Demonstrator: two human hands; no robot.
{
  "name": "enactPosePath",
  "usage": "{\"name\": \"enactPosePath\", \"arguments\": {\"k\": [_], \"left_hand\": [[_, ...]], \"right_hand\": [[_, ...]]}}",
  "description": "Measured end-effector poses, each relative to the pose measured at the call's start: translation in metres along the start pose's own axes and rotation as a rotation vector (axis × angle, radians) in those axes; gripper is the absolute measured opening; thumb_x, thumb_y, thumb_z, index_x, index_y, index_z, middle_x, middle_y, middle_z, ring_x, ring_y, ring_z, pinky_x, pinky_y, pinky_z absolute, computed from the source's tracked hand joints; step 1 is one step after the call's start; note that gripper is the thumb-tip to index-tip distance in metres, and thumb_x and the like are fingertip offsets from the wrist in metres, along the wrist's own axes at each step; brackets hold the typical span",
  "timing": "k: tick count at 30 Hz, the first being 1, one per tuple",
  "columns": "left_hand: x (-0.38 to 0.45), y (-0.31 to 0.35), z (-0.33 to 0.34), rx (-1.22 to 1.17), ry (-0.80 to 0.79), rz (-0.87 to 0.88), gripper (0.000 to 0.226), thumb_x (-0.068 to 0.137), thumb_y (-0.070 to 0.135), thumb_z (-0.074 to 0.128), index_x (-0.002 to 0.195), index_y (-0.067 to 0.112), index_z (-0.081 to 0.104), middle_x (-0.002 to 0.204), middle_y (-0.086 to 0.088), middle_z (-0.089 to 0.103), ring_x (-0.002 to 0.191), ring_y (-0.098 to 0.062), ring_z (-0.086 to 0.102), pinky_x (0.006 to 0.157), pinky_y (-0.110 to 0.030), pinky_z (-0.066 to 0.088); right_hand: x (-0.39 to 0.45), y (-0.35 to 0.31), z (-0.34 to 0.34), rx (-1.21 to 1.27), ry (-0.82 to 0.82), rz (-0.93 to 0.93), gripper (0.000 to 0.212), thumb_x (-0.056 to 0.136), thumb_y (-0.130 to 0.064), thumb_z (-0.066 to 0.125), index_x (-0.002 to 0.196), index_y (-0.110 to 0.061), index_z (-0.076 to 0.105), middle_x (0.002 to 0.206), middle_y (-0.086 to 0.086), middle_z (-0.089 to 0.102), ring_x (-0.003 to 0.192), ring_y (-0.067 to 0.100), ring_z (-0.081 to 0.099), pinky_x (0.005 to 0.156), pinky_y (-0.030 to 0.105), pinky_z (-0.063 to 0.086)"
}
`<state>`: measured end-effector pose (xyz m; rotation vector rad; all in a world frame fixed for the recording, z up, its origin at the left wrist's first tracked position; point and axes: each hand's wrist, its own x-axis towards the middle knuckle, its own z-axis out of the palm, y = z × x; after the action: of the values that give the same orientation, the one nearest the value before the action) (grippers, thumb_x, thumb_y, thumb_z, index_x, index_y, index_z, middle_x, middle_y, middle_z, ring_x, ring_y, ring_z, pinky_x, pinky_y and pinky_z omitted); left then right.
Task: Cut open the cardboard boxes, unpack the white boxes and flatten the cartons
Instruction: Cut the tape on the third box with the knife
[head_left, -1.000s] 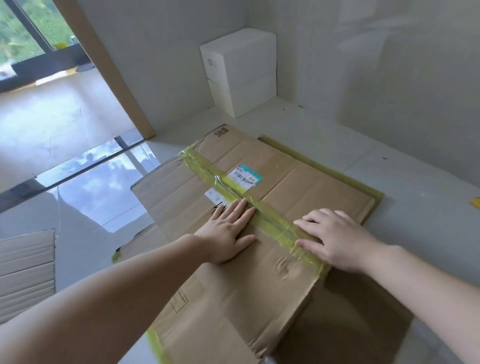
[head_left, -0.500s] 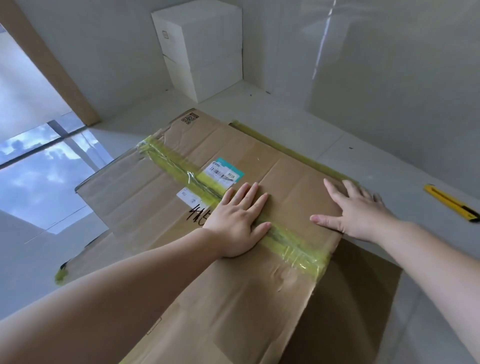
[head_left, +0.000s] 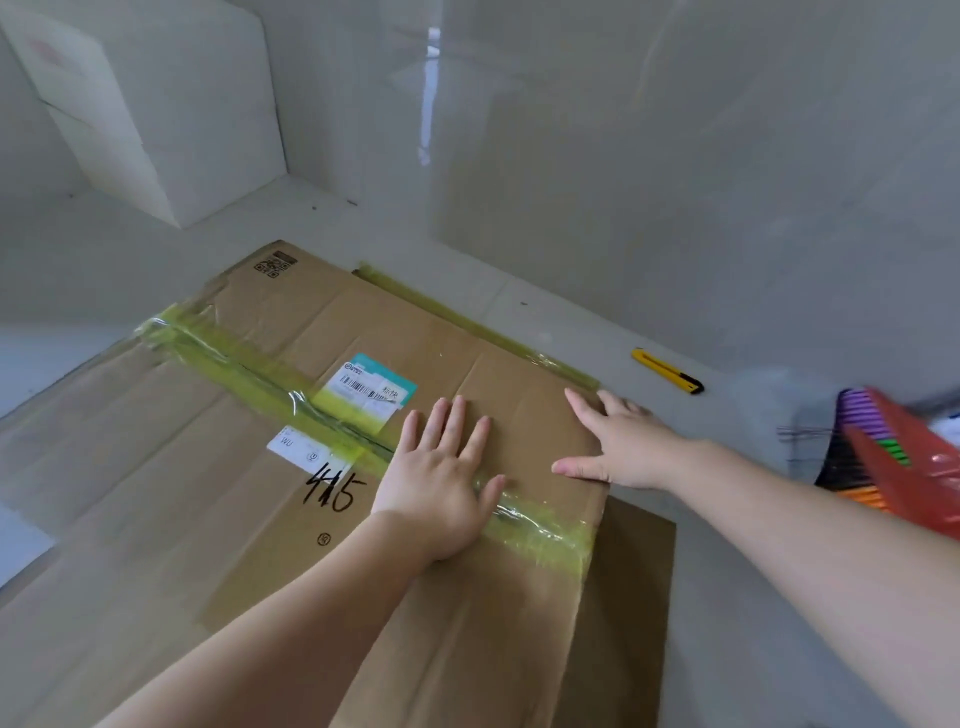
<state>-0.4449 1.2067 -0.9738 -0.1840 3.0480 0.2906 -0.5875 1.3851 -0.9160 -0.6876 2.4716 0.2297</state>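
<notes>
**Head view: both palms pinning a flattened carton to the floor**

Head camera looks down at a brown carton (head_left: 467, 597) already collapsed flat on the pale tiled floor (head_left: 597, 312). The left hand (head_left: 441, 478) lies spread, fingers splayed, across the yellow-green tape seam (head_left: 249, 364), probably because that taped ridge is where the board wants to spring back up. The right hand (head_left: 623, 447) is also open and flat, set at the carton's right corner with the thumb stretched along the edge, which looks like a way to hold the fold down or square it over the darker cardboard layer (head_left: 634, 597) showing beneath. Neither hand grips anything.

A yellow utility knife (head_left: 667, 370) rests on the floor beyond the right hand, well apart from it, seemingly parked within reach for another box. Two white boxes (head_left: 171, 114) are stacked in the far corner against the wall, unpacked and out of the way.

Handwriting and shipping labels (head_left: 371, 387) on the carton are too blurred to read reliably. At the right edge a red and multicoloured object (head_left: 904, 467) is cut off and smeared; I cannot tell what it is. The carton's near end runs out of frame.
</notes>
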Motion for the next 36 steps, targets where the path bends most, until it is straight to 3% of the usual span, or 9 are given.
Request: {"name": "enactPosePath", "arguments": {"k": [5,9,19,22,26,31,36], "left_hand": [[0.039,0.025,-0.001,-0.024,0.01,0.02,0.069,0.094,0.06,0.016,0.153,0.024,0.004,0.16,-0.006,-0.009,0.146,-0.021,-0.011,0.118,-0.045,-0.005],[0.077,0.058,-0.003,-0.039,0.017,0.001,0.067,0.096,0.057,0.017,0.152,0.022,0.008,0.16,-0.007,-0.001,0.147,-0.02,-0.006,0.119,-0.043,-0.003],[0.188,0.184,-0.007,-0.01,0.052,0.1,0.055,0.097,0.05,0.027,0.141,0.018,0.032,0.145,-0.002,0.037,0.138,-0.021,0.027,0.113,-0.044,0.018],[0.215,0.206,0.002,0.018,-0.012,0.032,0.054,0.097,0.05,0.027,0.141,0.019,0.032,0.144,-0.002,0.038,0.136,-0.021,0.03,0.113,-0.044,0.018],[0.235,0.219,0.012,0.088,-0.067,-0.024,0.053,0.097,0.05,0.026,0.139,0.019,0.032,0.142,-0.002,0.038,0.134,-0.022,0.031,0.112,-0.042,0.02],[0.246,0.221,0.021,0.175,-0.081,-0.042,0.052,0.098,0.05,0.026,0.138,0.018,0.033,0.139,-0.002,0.04,0.131,-0.022,0.034,0.11,-0.04,0.023],[0.252,0.214,0.026,0.194,-0.078,-0.085,0.052,0.097,0.05,0.028,0.137,0.017,0.035,0.138,-0.002,0.042,0.13,-0.022,0.035,0.108,-0.039,0.024]], "right_hand": [[0.005,0.011,0.001,-0.041,0.047,-0.113,0.087,0.085,-0.074,0.033,0.15,-0.036,-0.011,0.16,0.004,-0.012,0.147,0.025,-0.004,0.117,0.041,0.006],[0.02,0.048,-0.002,-0.075,0.119,-0.209,0.073,0.092,-0.066,0.023,0.152,-0.033,-0.003,0.16,0.004,0.001,0.147,0.022,0.005,0.118,0.038,0.01],[0.09,0.208,0.002,-0.03,0.159,-0.125,0.069,0.093,-0.064,0.024,0.15,-0.026,0.018,0.156,0.006,0.019,0.143,0.027,0.02,0.113,0.041,0.026],[0.13,0.261,0.008,-0.038,0.149,-0.076,0.061,0.097,-0.054,0.031,0.146,-0.018,0.028,0.15,0.011,0.028,0.137,0.03,0.03,0.108,0.04,0.033],[0.18,0.306,0.018,0.008,0.103,0.01,0.052,0.099,-0.039,0.034,0.143,-0.012,0.027,0.139,0.015,0.035,0.128,0.033,0.039,0.099,0.041,0.039],[0.226,0.318,0.034,0.131,0.144,0.061,0.039,0.092,-0.009,0.036,0.131,-0.006,0.037,0.125,0.018,0.042,0.115,0.036,0.047,0.09,0.041,0.041],[0.255,0.314,0.048,0.123,0.223,0.05,0.035,0.091,-0.004,0.04,0.126,0.001,0.042,0.122,0.022,0.051,0.113,0.038,0.053,0.087,0.04,0.044]]}}
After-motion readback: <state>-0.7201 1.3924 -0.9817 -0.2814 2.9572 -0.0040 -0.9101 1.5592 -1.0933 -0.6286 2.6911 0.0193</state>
